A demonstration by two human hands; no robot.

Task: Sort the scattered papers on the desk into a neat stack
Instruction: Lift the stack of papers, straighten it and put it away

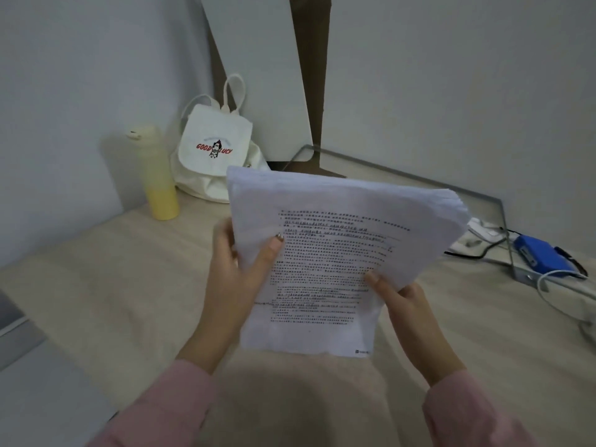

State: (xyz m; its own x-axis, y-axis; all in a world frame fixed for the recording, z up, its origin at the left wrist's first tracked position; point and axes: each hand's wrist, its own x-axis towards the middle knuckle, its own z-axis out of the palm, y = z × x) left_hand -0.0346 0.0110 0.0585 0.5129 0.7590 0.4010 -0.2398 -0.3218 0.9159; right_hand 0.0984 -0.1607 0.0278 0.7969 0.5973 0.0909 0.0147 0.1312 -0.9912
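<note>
Your grip, left hand point(238, 272) and right hand point(407, 306), pinches the papers point(338, 204) at both sides; limp, slippery sheets, so support underneath.

I can read red "GOOD" and, less surely, "LUCY" on the white bag point(215, 146) beyond the left hand point(238, 269); print on the papers point(325, 201) is too blurred.

I hold the stack of papers point(338, 253) above the desk point(113, 285), my left hand point(238, 272) gripping its left edge with the thumb on the printed top sheet, my right hand point(403, 304) pinching its right edge. Beyond the stack's far left corner sit a white backpack point(214, 150) and a yellow bottle point(158, 179); right of it lies a blue device point(541, 256).
</note>
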